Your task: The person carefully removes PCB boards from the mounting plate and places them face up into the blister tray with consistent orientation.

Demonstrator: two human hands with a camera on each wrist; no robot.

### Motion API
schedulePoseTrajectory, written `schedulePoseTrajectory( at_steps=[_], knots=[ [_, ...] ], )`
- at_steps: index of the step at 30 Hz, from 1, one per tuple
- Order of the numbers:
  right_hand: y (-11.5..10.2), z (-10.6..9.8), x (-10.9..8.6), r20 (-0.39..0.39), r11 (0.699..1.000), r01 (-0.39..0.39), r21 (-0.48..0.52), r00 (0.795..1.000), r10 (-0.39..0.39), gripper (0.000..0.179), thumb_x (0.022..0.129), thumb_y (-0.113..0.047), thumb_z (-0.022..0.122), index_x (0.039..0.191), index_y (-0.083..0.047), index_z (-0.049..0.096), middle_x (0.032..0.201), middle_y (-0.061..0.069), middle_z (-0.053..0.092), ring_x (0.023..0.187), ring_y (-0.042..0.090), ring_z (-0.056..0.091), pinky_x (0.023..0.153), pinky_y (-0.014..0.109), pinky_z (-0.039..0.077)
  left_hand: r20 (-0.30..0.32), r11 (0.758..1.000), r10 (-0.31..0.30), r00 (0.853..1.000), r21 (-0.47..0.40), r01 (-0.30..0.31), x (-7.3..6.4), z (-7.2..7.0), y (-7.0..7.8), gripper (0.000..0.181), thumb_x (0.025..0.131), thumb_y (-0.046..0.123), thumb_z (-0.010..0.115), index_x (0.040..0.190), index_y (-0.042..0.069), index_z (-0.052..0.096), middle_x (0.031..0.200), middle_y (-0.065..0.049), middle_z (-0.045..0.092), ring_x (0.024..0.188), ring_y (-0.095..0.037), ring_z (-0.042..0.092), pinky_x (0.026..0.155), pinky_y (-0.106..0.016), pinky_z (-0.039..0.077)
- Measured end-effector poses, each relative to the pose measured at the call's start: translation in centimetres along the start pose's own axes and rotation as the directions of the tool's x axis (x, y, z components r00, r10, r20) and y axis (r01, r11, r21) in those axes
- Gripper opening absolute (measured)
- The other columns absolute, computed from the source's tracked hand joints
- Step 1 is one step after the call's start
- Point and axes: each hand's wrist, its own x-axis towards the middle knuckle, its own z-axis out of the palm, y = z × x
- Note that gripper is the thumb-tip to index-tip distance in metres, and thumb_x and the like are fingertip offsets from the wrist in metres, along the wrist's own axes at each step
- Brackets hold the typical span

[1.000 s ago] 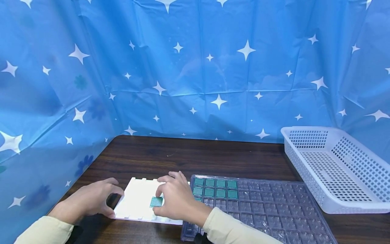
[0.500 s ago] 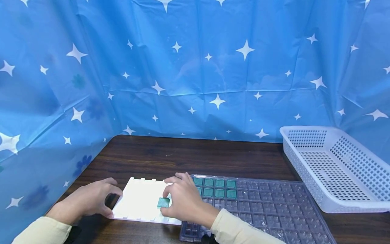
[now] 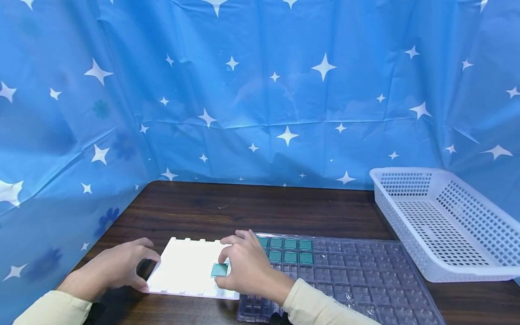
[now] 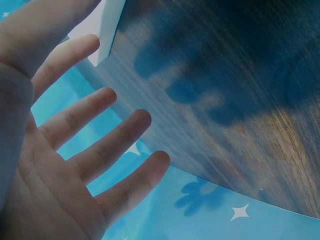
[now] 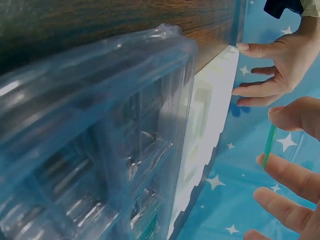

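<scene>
Between thumb and forefinger my right hand (image 3: 248, 268) pinches a small green perforated circuit board (image 3: 219, 270) by opposite edges, above the right part of a flat white panel (image 3: 187, 266). The right wrist view shows this circuit board (image 5: 270, 145) edge-on, clear of the panel. My left hand (image 3: 111, 268) is at the panel's left edge, thumb near the front corner. In the left wrist view its fingers are spread and fairly straight, one fingertip against the white panel's edge (image 4: 107, 37). A clear plastic tray (image 3: 349, 275) of small compartments lies to the right, several green boards in its back-left compartments.
A white perforated basket (image 3: 443, 221) stands at the right of the dark wooden table (image 3: 260, 203). A blue star-patterned curtain (image 3: 260, 90) hangs behind and at the left. The tray's left edge lies close to the panel's right end, beneath my right forearm.
My right hand has shifted a little to the right over the panel with the circuit board in its pinch. The left hand stays at the panel's edge. The head view has turned slightly.
</scene>
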Motion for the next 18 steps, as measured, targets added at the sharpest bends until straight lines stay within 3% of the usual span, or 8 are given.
schedulePoseTrajectory(
  at_steps=[10, 18],
  knots=[
    [0.5, -0.3, -0.5, 0.015, 0.999, -0.032, -0.004, 0.999, 0.032, 0.015, 0.076, -0.036, 0.079, 0.082, -0.022, 0.077, 0.129, -0.001, 0.066, 0.133, 0.031, 0.050, 0.113, 0.059, 0.033, -0.023, 0.998, 0.053, 0.998, -0.017, -0.053, -0.2, 0.0, -0.3, 0.057, 0.058, 0.042, 0.091, 0.108, 0.022, 0.072, 0.131, -0.022, 0.055, 0.109, -0.039, 0.062, 0.081, -0.056, 0.054],
    [1.0, -0.6, -1.1, 0.011, 0.999, -0.053, -0.003, 0.999, 0.053, 0.015, 0.074, -0.034, 0.080, 0.082, -0.022, 0.077, 0.130, -0.001, 0.066, 0.133, 0.031, 0.049, 0.114, 0.060, 0.032, -0.038, 0.998, 0.053, 0.998, -0.029, -0.054, -0.3, 0.3, -0.3, 0.058, 0.057, 0.041, 0.092, 0.108, 0.021, 0.073, 0.130, -0.020, 0.056, 0.109, -0.038, 0.063, 0.082, -0.057, 0.054]
  ],
)
